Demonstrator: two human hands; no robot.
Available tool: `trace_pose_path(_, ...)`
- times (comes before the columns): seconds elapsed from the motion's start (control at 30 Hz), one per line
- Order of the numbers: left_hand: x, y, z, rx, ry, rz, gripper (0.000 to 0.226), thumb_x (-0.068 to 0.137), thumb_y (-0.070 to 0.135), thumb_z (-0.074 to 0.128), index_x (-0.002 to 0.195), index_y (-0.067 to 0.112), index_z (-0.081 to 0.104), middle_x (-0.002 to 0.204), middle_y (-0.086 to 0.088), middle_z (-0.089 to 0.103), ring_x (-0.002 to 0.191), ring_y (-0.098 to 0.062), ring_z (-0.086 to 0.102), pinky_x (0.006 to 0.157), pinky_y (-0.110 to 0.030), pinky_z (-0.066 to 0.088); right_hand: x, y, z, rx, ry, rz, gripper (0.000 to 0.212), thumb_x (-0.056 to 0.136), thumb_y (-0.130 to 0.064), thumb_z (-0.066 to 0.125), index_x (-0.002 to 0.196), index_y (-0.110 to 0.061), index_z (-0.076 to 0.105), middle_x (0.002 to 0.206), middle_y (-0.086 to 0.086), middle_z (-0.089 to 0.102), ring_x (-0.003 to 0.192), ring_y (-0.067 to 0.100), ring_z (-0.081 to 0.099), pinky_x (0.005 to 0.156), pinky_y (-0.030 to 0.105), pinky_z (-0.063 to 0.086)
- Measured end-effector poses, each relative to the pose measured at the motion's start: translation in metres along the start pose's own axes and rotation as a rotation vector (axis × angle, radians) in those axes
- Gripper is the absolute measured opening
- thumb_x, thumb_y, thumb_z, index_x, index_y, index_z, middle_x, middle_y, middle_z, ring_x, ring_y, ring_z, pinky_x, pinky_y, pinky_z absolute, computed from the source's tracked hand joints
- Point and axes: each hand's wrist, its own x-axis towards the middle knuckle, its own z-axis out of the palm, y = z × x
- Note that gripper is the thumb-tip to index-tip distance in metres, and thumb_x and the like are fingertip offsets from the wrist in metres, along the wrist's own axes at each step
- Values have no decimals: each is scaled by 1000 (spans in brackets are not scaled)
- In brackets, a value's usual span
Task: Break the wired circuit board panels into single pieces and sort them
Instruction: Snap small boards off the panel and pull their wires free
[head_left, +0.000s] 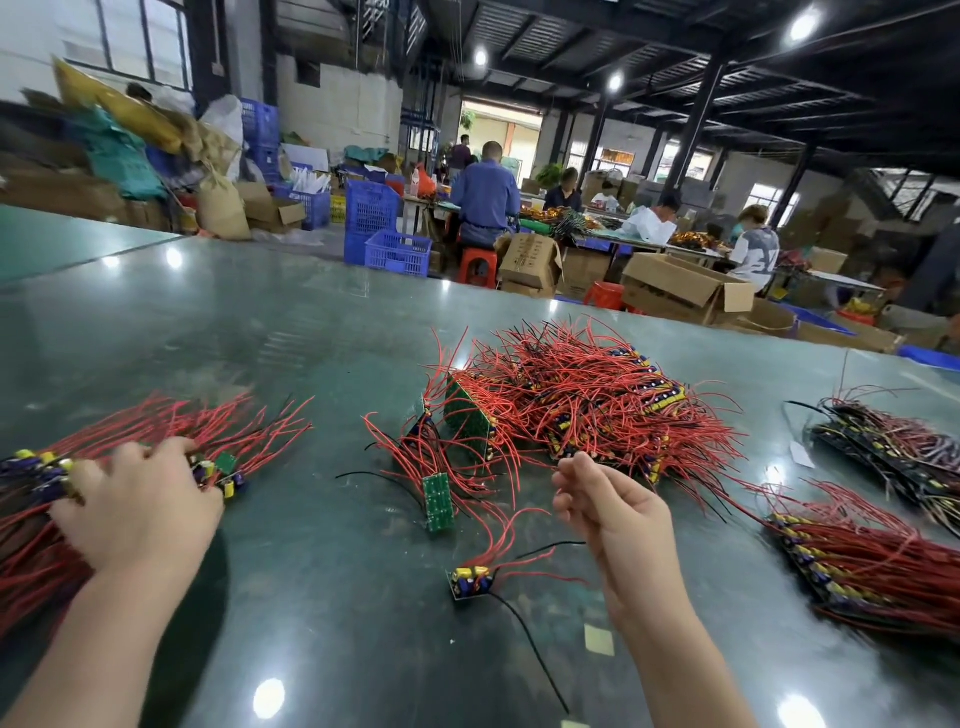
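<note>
A big heap of green circuit board panels with red wires (582, 405) lies in the middle of the green table (260, 322). At the left lies a row of separated single boards (218, 467) with red leads; my left hand (135, 509) rests on it, fingers curled over the boards. My right hand (618, 514) hovers above the table near the heap, fingers loosely curled, holding nothing. A small green panel strip (437, 501) lies between my hands. One single board with yellow and blue parts (470, 582) sits near my right wrist.
More wired panels lie at the right edge (857, 566) and a darker stack at the far right (893, 452). Beyond the table stand blue crates (397, 252), cardboard boxes (675, 291), red stools and several seated people at other benches.
</note>
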Motion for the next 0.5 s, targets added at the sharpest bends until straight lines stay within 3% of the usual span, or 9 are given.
trace_pose_path(0.03, -4, 4, 1, 50, -4, 7, 44, 70, 14, 77, 111, 6, 63, 113, -27, 50, 108, -45, 43, 89, -56, 42, 0, 0, 0, -9, -2, 6, 21, 84, -21, 64, 74, -6, 75, 71, 7, 69, 55, 12, 59, 54, 19, 51)
trace_pose_path(0.1, -16, 17, 2, 36, 138, 132, 49, 63, 12, 82, 107, 5, 63, 109, -27, 47, 102, -45, 41, 84, -54, 40, -1, 1, 1, -47, -1, 8, 22, 86, -20, 63, 74, -6, 75, 72, 7, 70, 54, 12, 59, 53, 19, 51)
trace_pose_path(0.17, -36, 38, -2, -122, 258, 462, 39, 67, 20, 78, 103, 10, 65, 102, -20, 52, 96, -40, 45, 83, -45, 33, 0, 1, 1, -77, 2, 7, 22, 88, -20, 62, 74, -8, 75, 71, 5, 70, 53, 11, 59, 53, 19, 51)
trace_pose_path(0.2, -46, 47, -2, -254, 164, 657, 31, 71, 30, 71, 98, 14, 67, 97, -11, 56, 94, -32, 49, 83, -38, 32, 0, 1, 2, -86, 2, 6, 23, 88, -20, 62, 74, -8, 75, 70, 5, 70, 53, 10, 59, 53, 18, 51)
trace_pose_path(0.23, -57, 55, 0, -392, -44, 810, 29, 74, 40, 63, 92, 19, 67, 92, 1, 59, 91, -15, 52, 82, -31, 33, 0, 1, 1, -95, 0, 3, 22, 88, -20, 62, 74, -8, 74, 70, 4, 70, 52, 10, 59, 52, 18, 51)
trace_pose_path(0.27, -68, 60, 2, -479, -300, 895, 30, 75, 49, 58, 90, 25, 66, 90, 13, 58, 88, 0, 51, 80, -24, 35, 0, 1, 1, -110, -1, 0, 22, 89, -20, 62, 74, -8, 74, 70, 4, 71, 52, 10, 59, 52, 18, 51)
trace_pose_path(0.33, -88, 65, 13, -483, -652, 981, 36, 73, 62, 57, 95, 33, 63, 94, 25, 54, 89, 8, 49, 80, -17, 41, 0, 1, 1, -153, 3, -11, 23, 90, -19, 62, 73, -9, 74, 70, 4, 71, 52, 10, 60, 50, 18, 50)
trace_pose_path(0.43, -106, 65, 38, -447, -691, 1069, 46, 76, 63, 59, 113, 35, 58, 106, 31, 44, 97, 11, 47, 87, -10, 39, 0, 2, 2, -228, 0, -55, 25, 90, -18, 61, 70, -11, 74, 69, 4, 72, 50, 9, 60, 48, 18, 48)
trace_pose_path(0.5, -111, 65, 47, -444, -617, 1086, 33, 84, 45, 63, 115, 33, 59, 109, 25, 44, 97, 4, 51, 86, -14, 40, -1, 5, 2, -284, -13, -100, 25, 90, -17, 61, 69, -13, 73, 68, 3, 72, 50, 9, 60, 49, 18, 48)
